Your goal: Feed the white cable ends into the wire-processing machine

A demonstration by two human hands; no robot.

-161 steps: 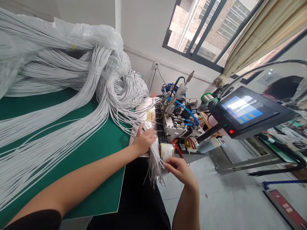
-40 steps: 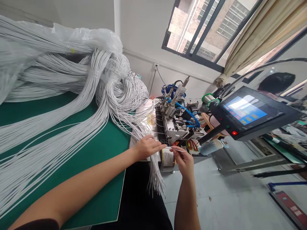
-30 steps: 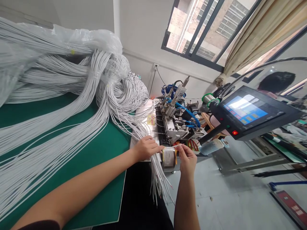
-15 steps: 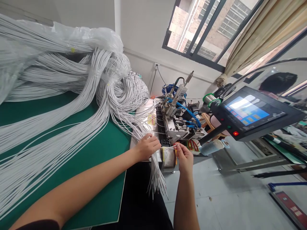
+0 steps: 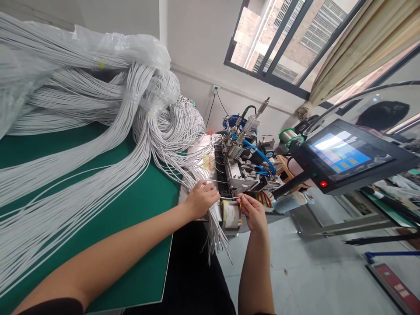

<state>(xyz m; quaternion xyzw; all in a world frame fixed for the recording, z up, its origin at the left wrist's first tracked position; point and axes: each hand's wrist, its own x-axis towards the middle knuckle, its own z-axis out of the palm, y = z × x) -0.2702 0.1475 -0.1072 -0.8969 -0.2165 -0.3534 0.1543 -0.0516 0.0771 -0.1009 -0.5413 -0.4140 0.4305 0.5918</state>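
A single white cable (image 5: 229, 198) runs between my two hands at the front edge of a bench machine (image 5: 241, 170). My left hand (image 5: 201, 200) is closed around the cable, over a bundle of white cables (image 5: 218, 234) whose loose ends hang down past the bench edge. My right hand (image 5: 252, 211) pinches the cable's other end between thumb and fingertips. Other single cables lie in a row along the machine's dark track. Just below the held cable is a small box-like part with a yellow edge (image 5: 231, 215).
Large bundles of white cable (image 5: 108, 144), partly wrapped in clear plastic, cover much of the green table (image 5: 138, 262) on the left. A control screen (image 5: 348, 151) on an arm stands at the right. Behind it are a wire spool (image 5: 290, 137) and another person's head (image 5: 382, 114).
My hands and the held cable have shifted slightly, the cable now sitting a little higher by the machine's edge. The hanging cable ends have swung slightly.
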